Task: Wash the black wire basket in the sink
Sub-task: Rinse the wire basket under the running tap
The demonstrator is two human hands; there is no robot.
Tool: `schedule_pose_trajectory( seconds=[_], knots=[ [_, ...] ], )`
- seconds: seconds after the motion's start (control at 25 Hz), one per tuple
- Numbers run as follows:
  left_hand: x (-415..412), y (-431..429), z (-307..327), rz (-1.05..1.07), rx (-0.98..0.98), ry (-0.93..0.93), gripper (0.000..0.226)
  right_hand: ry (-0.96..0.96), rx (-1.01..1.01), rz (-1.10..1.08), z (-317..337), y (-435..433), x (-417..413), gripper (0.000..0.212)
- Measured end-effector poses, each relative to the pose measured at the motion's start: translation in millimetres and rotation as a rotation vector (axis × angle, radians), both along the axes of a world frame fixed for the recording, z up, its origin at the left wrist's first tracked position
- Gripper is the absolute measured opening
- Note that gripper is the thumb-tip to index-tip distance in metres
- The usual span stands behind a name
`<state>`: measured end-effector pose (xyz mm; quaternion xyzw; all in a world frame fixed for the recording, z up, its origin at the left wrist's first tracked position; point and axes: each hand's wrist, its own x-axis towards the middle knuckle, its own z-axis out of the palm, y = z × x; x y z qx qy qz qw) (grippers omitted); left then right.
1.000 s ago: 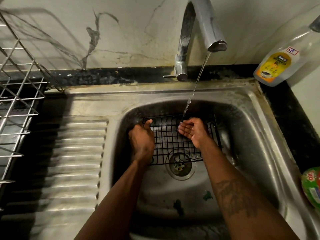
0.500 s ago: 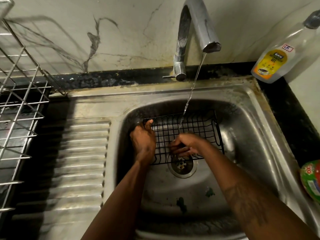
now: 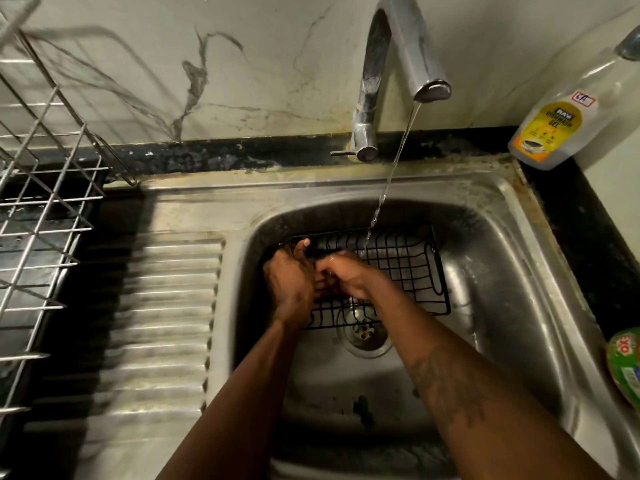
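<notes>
The black wire basket (image 3: pixel 405 268) lies flat in the steel sink (image 3: pixel 512 306), partly over the drain (image 3: pixel 363 332). My left hand (image 3: pixel 289 282) grips the basket's left edge, thumb hooked over the rim. My right hand (image 3: pixel 349 277) presses fingers down on the wire grid right beside the left hand, rubbing it; whether it grips the wire is hidden. A thin stream of water falls from the faucet (image 3: pixel 401 74) onto the basket just behind my right hand.
A ridged draining board (image 3: pixel 162 306) lies left of the bowl, with a metal dish rack (image 3: pixel 38 202) at the far left. A dishwash gel bottle (image 3: pixel 561 123) stands at the back right corner. A green packet (image 3: pixel 625 365) sits on the right counter edge.
My right hand turned from palm-up under the stream to palm-down on the grid, then slid left until it touches my left hand. The left hand kept its hold.
</notes>
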<state>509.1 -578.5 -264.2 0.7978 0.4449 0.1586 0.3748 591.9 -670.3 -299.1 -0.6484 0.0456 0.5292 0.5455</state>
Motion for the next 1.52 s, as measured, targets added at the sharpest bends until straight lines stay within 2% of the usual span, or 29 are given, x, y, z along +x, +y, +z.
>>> schedule_pose_trajectory(
  seconds=[0.16, 0.36, 0.44, 0.52, 0.64, 0.72, 0.84, 0.92, 1.0, 1.08, 1.16, 1.24, 1.28, 1.32, 1.36, 1.4, 1.48, 1.52],
  knots=[
    [-0.8, 3.1, -4.2, -0.024, 0.048, 0.062, 0.049, -0.046, 0.008, -0.143, 1.7, -9.2, 21.1, 0.021],
    [0.6, 0.9, -0.7, -0.017, -0.016, 0.058, 0.049, -0.048, -0.065, -0.476, -5.9, -68.1, 41.5, 0.029],
    [-0.4, 0.0, -0.3, -0.006, -0.017, 0.06, 0.049, 0.0, -0.008, -0.573, -6.1, -59.7, 30.6, 0.028],
    [0.2, 0.4, 0.1, 0.015, 0.0, 0.092, 0.05, 0.059, 0.037, -0.574, -7.1, -41.3, 16.7, 0.024],
    [-0.4, -0.2, 2.5, 0.027, -0.054, 0.079, 0.046, 0.1, 0.102, -0.42, -5.5, -3.3, 2.2, 0.021],
    [0.0, -0.6, 5.7, 0.05, -0.142, -0.012, 0.034, 0.09, 0.095, -0.312, 2.2, 21.0, -6.2, 0.018],
    [-1.3, 0.9, 8.8, 0.07, -0.24, -0.052, 0.026, 0.059, -0.053, -0.159, 7.2, 20.6, -19.7, 0.02],
    [-3.2, 2.4, 8.6, 0.034, -0.164, 0.0, 0.04, 0.077, -0.195, 0.113, 11.3, -1.0, -23.6, 0.019],
    [-4.8, 4.6, 5.3, 0.013, -0.069, 0.058, 0.049, 0.043, -0.369, 0.289, 20.6, -25.2, -15.6, 0.018],
    [-4.1, 3.8, 4.2, 0.013, -0.048, 0.08, 0.049, -0.062, -0.575, 0.38, 30.2, -43.7, 5.0, 0.016],
    [-4.3, 4.3, 0.0, 0.0, -0.051, 0.082, 0.049, -0.252, -0.729, 0.301, 34.8, -57.7, 23.9, 0.019],
    [-4.2, 3.8, -0.5, -0.006, -0.053, 0.081, 0.047, -0.45, -0.751, 0.108, 30.3, -65.5, 33.1, 0.025],
    [-3.8, 4.4, -1.1, -0.011, -0.058, 0.091, 0.044, -0.532, -0.766, 0.114, 28.5, -65.8, 29.3, 0.025],
    [-3.3, 4.7, -1.7, -0.015, -0.074, 0.095, 0.041, -0.638, -0.804, 0.214, 26.8, -66.6, 21.4, 0.026],
    [-2.2, 6.6, -2.4, -0.027, -0.086, 0.105, 0.038, -0.752, -0.84, 0.381, 21.1, -67.2, 14.0, 0.033],
    [-2.3, 8.0, -2.8, -0.039, -0.09, 0.117, 0.034, -0.84, -0.853, 0.551, 17.5, -68.7, 5.7, 0.049],
    [-2.3, 9.8, -1.6, -0.029, -0.069, 0.122, 0.029, -0.811, -0.77, 0.741, 19.8, -77.3, -0.5, 0.082],
    [-0.7, 11.1, -2.2, -0.021, -0.072, 0.125, 0.028, -0.742, -0.679, 0.762, 27.4, -83.1, -1.9, 0.089]
  ],
)
